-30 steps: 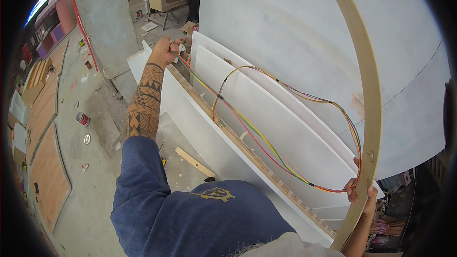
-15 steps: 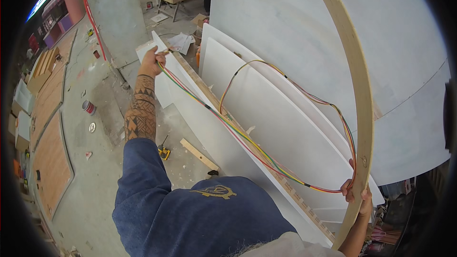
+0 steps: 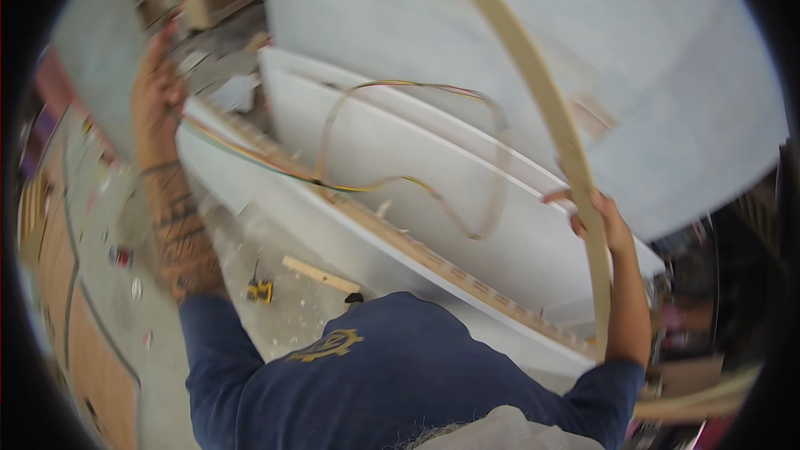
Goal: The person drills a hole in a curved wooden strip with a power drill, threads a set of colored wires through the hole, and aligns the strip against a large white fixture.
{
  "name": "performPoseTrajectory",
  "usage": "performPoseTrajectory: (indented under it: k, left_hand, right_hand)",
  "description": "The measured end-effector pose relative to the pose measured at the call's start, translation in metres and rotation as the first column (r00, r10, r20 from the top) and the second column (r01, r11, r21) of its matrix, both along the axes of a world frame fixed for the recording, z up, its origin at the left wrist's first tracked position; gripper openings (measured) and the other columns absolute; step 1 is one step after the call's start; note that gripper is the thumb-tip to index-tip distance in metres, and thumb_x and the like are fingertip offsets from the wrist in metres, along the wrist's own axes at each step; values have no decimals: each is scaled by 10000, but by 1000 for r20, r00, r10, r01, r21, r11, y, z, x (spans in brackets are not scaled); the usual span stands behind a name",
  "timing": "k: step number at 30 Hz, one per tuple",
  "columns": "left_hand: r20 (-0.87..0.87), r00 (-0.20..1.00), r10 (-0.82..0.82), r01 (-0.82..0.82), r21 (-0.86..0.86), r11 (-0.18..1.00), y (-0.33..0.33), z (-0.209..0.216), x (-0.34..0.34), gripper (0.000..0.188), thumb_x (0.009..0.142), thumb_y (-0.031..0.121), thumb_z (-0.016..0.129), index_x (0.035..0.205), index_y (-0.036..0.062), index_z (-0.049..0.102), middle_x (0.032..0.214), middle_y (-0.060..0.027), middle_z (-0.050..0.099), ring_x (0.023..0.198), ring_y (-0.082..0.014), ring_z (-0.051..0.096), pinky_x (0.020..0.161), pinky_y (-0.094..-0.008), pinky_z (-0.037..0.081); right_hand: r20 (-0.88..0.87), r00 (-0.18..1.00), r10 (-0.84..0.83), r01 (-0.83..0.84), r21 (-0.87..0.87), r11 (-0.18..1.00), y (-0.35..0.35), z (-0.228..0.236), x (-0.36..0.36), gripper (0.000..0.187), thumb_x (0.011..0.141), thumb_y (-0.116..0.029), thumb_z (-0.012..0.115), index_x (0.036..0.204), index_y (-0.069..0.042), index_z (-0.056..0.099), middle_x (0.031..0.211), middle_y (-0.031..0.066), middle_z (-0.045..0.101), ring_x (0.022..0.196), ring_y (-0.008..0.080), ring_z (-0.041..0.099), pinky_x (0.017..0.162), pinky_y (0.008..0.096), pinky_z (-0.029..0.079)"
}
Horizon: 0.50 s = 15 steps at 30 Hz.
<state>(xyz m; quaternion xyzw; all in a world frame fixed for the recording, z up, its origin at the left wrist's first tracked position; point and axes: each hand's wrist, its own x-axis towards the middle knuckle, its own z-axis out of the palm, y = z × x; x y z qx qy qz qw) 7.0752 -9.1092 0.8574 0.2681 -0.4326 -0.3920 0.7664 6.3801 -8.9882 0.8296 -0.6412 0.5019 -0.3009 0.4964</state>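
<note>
My left hand [image 3: 158, 79], blurred by motion, is raised at the upper left with its fingers closed on a bundle of coloured electrical wires [image 3: 250, 154]. From there the bundle runs along the top of a long white panel assembly [image 3: 500, 308] and curls into a loose loop over its inside. At the right, my right hand [image 3: 612, 217] wraps round a long, curved wooden strip [image 3: 533, 75] that stands upright. One of its fingers sticks out past the strip's left edge. The wires are apart from this hand.
A large pale curved panel [image 3: 667, 58] rises behind the work. On the floor to the left lie a yellow power drill [image 3: 260, 290], a short wood batten [image 3: 321, 273] and a small can [image 3: 121, 257]. Flat wooden panels [image 3: 100, 367] rest at the far left.
My right hand has let go of the wires and stays on the wooden strip. My left hand has moved up and left with the wires. The loop has slid left, and the view has shifted.
</note>
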Motion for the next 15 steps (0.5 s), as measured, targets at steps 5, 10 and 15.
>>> performPoseTrajectory:
  k: [5,10,15]
  left_hand:
    - [505,849,156,-111,-118,987,12,18,-143,325,1153,261,508,1322,27,656,759,64,542,600,-19,455,535,-220,404]
    - [680,731,-58,192,-123,974,9,-30,-251,262,1116,214,570,1278,24,649,848,24,603,687,-36,446,600,-221,388]
    - [576,815,60,62,-191,980,23,-41,-305,309,1097,234,651,1307,11,694,690,26,541,631,-51,436,552,-246,371]
  right_hand:
    - [337,941,22,-103,222,970,-38,27,32,999,932,-692,566,1638,-9,380,789,124,626,468,100,434,446,254,363]
    - [520,854,36,-219,296,930,-53,35,49,1057,878,-719,613,1639,-27,369,750,125,577,477,106,421,433,253,352]
    - [637,769,54,-337,332,881,-58,38,76,1057,869,-712,636,1654,-65,348,761,126,546,483,115,411,433,247,352]
